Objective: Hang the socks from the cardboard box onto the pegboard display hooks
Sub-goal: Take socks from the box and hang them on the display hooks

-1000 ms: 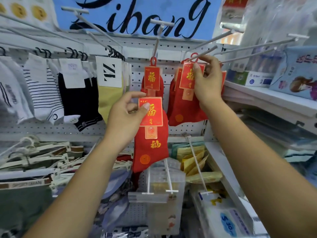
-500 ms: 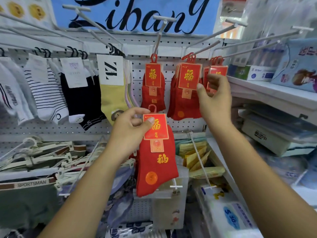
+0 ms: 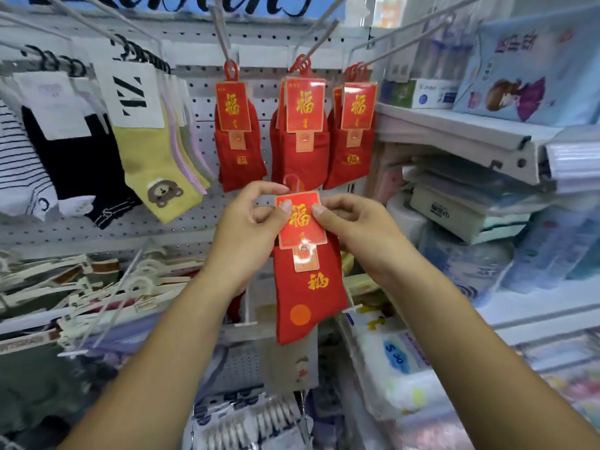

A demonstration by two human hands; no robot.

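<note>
A red sock pack (image 3: 308, 287) with a gold-lettered red card hangs between my hands in front of the white pegboard (image 3: 201, 219). My left hand (image 3: 250, 228) pinches the card's left edge with thumb and fingers. My right hand (image 3: 354, 225) pinches its right edge. The pack's red plastic hanger loop pokes up above my left fingers. Three groups of matching red socks hang on hooks above: a single pack (image 3: 237, 134) at left, a stack (image 3: 303, 128) in the middle, another stack (image 3: 354, 128) at right. The cardboard box is out of view.
Long metal hooks (image 3: 319, 40) jut out above the red socks. Yellow bear socks (image 3: 152, 170), black and striped socks hang to the left. Shelves with packaged goods (image 3: 461, 209) stand at right. Lower hooks with white hangers (image 3: 107, 287) and packs sit below left.
My right hand left the hung socks at upper right and came down to pinch the held pack's card. The camera tilted down and the pack now sits centred between both hands.
</note>
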